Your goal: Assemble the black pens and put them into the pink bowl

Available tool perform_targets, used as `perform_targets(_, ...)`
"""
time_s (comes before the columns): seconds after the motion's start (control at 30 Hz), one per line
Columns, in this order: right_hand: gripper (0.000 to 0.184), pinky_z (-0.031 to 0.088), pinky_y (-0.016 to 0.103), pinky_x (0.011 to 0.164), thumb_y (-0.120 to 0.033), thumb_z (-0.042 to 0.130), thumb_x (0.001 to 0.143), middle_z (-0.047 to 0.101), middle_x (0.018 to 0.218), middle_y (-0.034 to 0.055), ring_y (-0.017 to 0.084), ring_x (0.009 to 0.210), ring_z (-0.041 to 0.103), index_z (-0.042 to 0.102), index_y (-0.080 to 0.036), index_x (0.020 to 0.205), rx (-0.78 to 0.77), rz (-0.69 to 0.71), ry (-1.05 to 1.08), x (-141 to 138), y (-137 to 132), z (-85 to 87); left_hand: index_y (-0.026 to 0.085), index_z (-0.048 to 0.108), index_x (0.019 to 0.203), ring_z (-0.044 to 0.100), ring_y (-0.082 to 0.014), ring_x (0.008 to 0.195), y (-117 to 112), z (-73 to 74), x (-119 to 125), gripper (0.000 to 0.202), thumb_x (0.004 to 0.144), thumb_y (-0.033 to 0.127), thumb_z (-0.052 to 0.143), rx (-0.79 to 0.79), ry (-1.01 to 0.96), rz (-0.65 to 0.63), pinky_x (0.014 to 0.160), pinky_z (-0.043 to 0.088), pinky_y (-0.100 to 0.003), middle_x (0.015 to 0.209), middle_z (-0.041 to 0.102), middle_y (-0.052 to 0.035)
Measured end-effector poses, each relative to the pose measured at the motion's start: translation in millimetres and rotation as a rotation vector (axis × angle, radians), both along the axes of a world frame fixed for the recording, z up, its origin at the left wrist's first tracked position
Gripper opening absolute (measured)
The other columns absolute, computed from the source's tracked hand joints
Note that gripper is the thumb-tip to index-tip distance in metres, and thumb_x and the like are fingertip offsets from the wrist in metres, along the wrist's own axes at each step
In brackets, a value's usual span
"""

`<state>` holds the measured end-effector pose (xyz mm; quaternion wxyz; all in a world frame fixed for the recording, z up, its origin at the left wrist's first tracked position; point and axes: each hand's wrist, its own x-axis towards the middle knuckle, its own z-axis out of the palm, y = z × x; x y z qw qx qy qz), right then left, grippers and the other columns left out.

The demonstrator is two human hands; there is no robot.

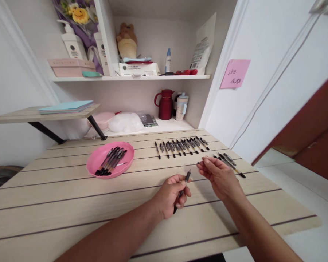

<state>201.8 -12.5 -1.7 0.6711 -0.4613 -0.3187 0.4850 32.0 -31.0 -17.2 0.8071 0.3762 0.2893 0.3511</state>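
Note:
My left hand point(171, 194) is closed around a black pen point(188, 176), its bare writing tip pointing up and away from me. To the right, my right hand point(220, 176) pinches what looks like a pen cap point(198, 163); only a small dark end shows between the fingers. Beyond both hands, a row of uncapped pens point(168, 150) and loose pen caps point(161, 147) lies across the table. Partly behind my right hand are more pens point(232, 164) with a cap beside them. A pink bowl point(91, 165) at the left holds several capped pens point(112, 162).
The slatted wooden table point(71, 211) ends at the right. A small raised shelf point(16, 114) with blue papers point(67, 106) stands at the back left. Behind are a red jug point(165, 105), a light cup point(182, 107) and a plastic bag point(125, 122). Something black and white point(240, 254) shows at the near edge.

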Motion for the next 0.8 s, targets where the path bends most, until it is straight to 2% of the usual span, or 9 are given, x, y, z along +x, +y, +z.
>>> perform_targets(0.1, 0.028, 0.048, 0.027, 0.056, -0.033, 0.073, 0.054, 0.063, 0.062, 0.0016, 0.015, 0.059, 0.06, 0.064, -0.017, 0.076, -0.087, -0.109, -0.313, 24, -3, -9.7, 0.016, 0.05, 0.091, 0.033, -0.002, 0.032, 1, 0.2, 0, 0.021, 0.073, 0.026, 0.055, -0.003, 0.001, 0.004, 0.033, 0.013, -0.017, 0.059, 0.052, 0.0025)
perform_targets(0.23, 0.028, 0.047, 0.03, 0.057, -0.034, 0.063, 0.064, 0.066, 0.063, 0.0043, 0.018, 0.058, 0.06, 0.065, -0.015, 0.084, -0.202, -0.06, -0.699, 47, -9, -25.6, 0.016, 0.05, 0.09, 0.033, -0.002, 0.032, 1, 0.1, 0, 0.02, 0.073, 0.026, 0.054, 0.001, 0.006, -0.001, 0.032, 0.013, -0.017, 0.06, 0.052, 0.0021)
perform_targets(0.3, 0.024, 0.045, 0.03, 0.059, -0.033, 0.055, 0.069, 0.067, 0.064, 0.0048, 0.019, 0.061, 0.06, 0.065, -0.017, 0.084, -0.201, -0.028, -0.989, 50, -13, -28.3, 0.016, 0.049, 0.09, 0.033, -0.0019, 0.032, 1, 0.1, 0, 0.021, 0.073, 0.027, 0.054, 0.004, 0.005, -0.005, 0.032, 0.013, -0.017, 0.06, 0.052, 0.0021)
perform_targets(0.4, 0.02, 0.039, 0.029, 0.059, -0.031, 0.048, 0.075, 0.067, 0.073, 0.0054, 0.019, 0.068, 0.059, 0.065, -0.021, 0.078, -0.171, -0.055, -1.469, 47, -16, -24.9, 0.016, 0.049, 0.09, 0.034, -0.0018, 0.032, 1, -0.1, 0, 0.023, 0.072, 0.028, 0.056, 0.003, 0.005, -0.007, 0.033, 0.013, -0.017, 0.06, 0.052, 0.0022)
perform_targets(0.47, 0.02, 0.034, 0.027, 0.055, -0.031, 0.046, 0.077, 0.066, 0.081, 0.0051, 0.019, 0.07, 0.058, 0.064, -0.023, 0.077, -0.2, -0.089, -1.658, 42, -17, -21.1, 0.016, 0.05, 0.09, 0.033, -0.0018, 0.032, 1, -0.1, 0, 0.023, 0.072, 0.029, 0.056, 0.006, 0.007, -0.007, 0.033, 0.013, -0.017, 0.06, 0.052, 0.0023)
perform_targets(0.6, 0.019, 0.029, 0.025, 0.052, -0.033, 0.045, 0.078, 0.065, 0.084, 0.0028, 0.018, 0.071, 0.057, 0.063, -0.025, 0.079, -0.295, -0.065, -1.754, 37, -14, -18.0, 0.016, 0.05, 0.09, 0.034, -0.0022, 0.032, 1, -0.5, 0, 0.022, 0.073, 0.028, 0.055, 0.02, 0.005, -0.009, 0.032, 0.014, -0.017, 0.06, 0.053, 0.0021)
perform_targets(0.8, 0.02, 0.027, 0.024, 0.051, -0.035, 0.045, 0.079, 0.065, 0.083, 0.0025, 0.017, 0.072, 0.057, 0.061, -0.024, 0.078, -0.319, -0.061, -1.79, 38, -7, -21.6, 0.016, 0.05, 0.09, 0.034, -0.0021, 0.032, 1, -1.9, 0, 0.02, 0.074, 0.028, 0.053, 0.024, 0.002, -0.018, 0.033, 0.013, -0.017, 0.061, 0.053, 0.0019)
